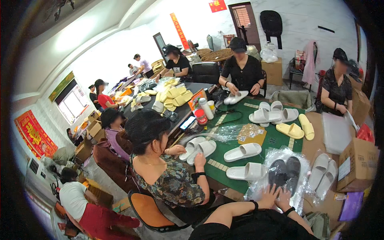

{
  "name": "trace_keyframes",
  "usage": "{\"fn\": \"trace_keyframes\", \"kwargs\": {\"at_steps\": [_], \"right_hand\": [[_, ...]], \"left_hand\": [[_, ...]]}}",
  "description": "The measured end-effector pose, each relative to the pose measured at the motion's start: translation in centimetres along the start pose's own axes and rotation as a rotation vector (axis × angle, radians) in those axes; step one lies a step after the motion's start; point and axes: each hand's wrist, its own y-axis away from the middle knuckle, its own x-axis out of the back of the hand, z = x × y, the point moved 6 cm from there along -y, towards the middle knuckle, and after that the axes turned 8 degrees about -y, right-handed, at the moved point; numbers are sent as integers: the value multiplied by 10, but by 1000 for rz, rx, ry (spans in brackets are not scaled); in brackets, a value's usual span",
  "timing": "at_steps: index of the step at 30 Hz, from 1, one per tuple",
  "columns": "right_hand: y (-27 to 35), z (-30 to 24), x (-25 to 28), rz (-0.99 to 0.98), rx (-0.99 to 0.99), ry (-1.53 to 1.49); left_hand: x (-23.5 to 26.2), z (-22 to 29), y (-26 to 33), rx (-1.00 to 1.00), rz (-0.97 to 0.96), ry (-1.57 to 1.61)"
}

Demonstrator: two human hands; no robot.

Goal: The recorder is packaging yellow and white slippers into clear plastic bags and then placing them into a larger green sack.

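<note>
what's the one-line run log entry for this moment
left hand: flat on clear bag | right hand: flat on clear bag | clear bag: holds dark slippers | on green table mat

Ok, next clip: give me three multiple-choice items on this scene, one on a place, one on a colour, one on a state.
1. Where do the wearer's left hand and right hand rest?
A. on the cardboard box
B. on the clear bag with the dark slippers
C. on the red-lidded jar

2. What colour is the pair of slippers in that clear bag?
A. dark grey
B. yellow
C. red

3. How are the two hands?
A. fists closed
B. flat, fingers spread
C. raised off the table

Key: 1 B, both palms lie on the bag; 2 A, the pair shows dark through the plastic; 3 B, the fingers are splayed on the plastic.
</note>
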Motion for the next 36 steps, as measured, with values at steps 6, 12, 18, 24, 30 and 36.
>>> {"fn": "trace_keyframes", "kwargs": {"at_steps": [6,12,18,24,30,36], "right_hand": [[9,5,16,115,160,-70],[20,38,-5,42,-62,-2],[10,8,-8,53,-148,-21],[30,51,-1,388,-66,-259],[26,54,-8,487,102,-278],[16,79,5,496,-321,-560]], "left_hand": [[-6,-47,17,97,-67,-108],[-7,-37,22,167,-6,101],[-23,-61,18,291,55,412],[-3,-70,26,396,356,453],[-40,-76,20,401,20,391],[-34,-56,14,178,90,644]]}}
